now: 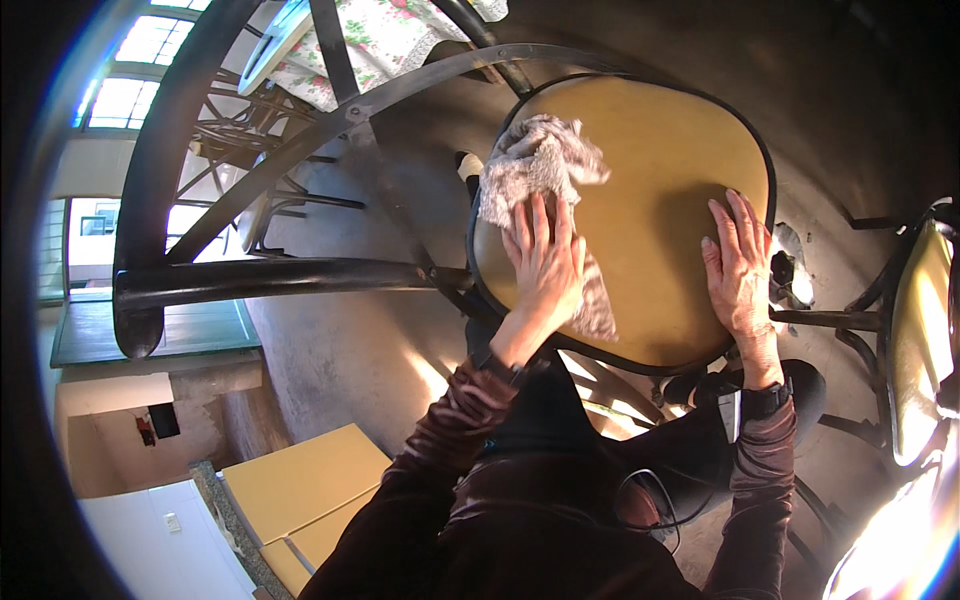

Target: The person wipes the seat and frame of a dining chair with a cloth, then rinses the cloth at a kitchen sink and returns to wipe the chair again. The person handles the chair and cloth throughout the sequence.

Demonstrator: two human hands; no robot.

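A chair with a tan padded seat (637, 165) and a dark frame stands before me. My left hand (544, 262) lies with fingers spread on a crumpled grey-white cloth (532, 161), pressing it against the left part of the seat. One end of the cloth sticks out below and to the right of that hand. My right hand (735, 262) rests flat at the seat's right edge, fingers pointing up the picture, with no cloth under it.
The chair's dark backrest (300, 281) reaches out to the left. Another tan-seated chair (919, 337) stands at the right. A table with a floral tablecloth (360, 56) is at the upper left, more chairs near it. Yellow cabinet panels (300, 480) are at the lower left.
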